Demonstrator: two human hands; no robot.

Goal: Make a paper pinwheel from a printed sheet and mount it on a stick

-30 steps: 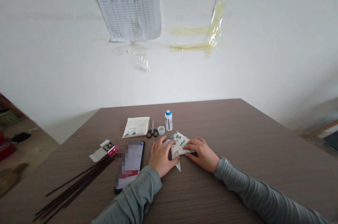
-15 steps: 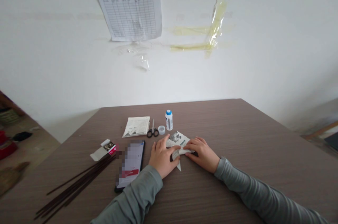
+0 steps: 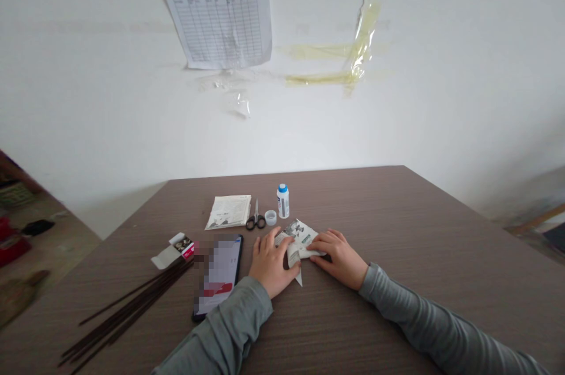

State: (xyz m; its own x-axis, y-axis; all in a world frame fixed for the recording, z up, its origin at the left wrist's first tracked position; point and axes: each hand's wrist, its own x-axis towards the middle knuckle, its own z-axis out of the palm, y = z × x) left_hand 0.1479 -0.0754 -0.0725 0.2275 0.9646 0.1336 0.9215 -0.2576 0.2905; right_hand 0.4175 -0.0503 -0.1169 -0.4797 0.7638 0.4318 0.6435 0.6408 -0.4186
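Note:
A folded piece of newspaper (image 3: 303, 238) lies on the table between my hands, with a narrow pointed flap sticking out toward me. My left hand (image 3: 272, 263) is at its left side, thumb and fingers bent around that edge of the paper. From the right, my right hand (image 3: 338, 258) pinches the paper's right edge between thumb and fingers. Part of the paper is hidden under both hands. Just beyond it stand a white bottle with a blue cap (image 3: 283, 201) and a small translucent ring-shaped container (image 3: 271, 218).
Scissors with black handles (image 3: 255, 219) lie beside a folded newspaper stack (image 3: 228, 212). A phone (image 3: 218, 278) rests left of my left forearm. Farther left are an opened small box (image 3: 176, 250) and several thin dark sticks (image 3: 128, 310). The brown table (image 3: 419, 257) meets a white wall.
The fingers of my left hand have shifted slightly, and the thumb and index finger have moved back a little from the paper's middle. My right hand stays nearly in place.

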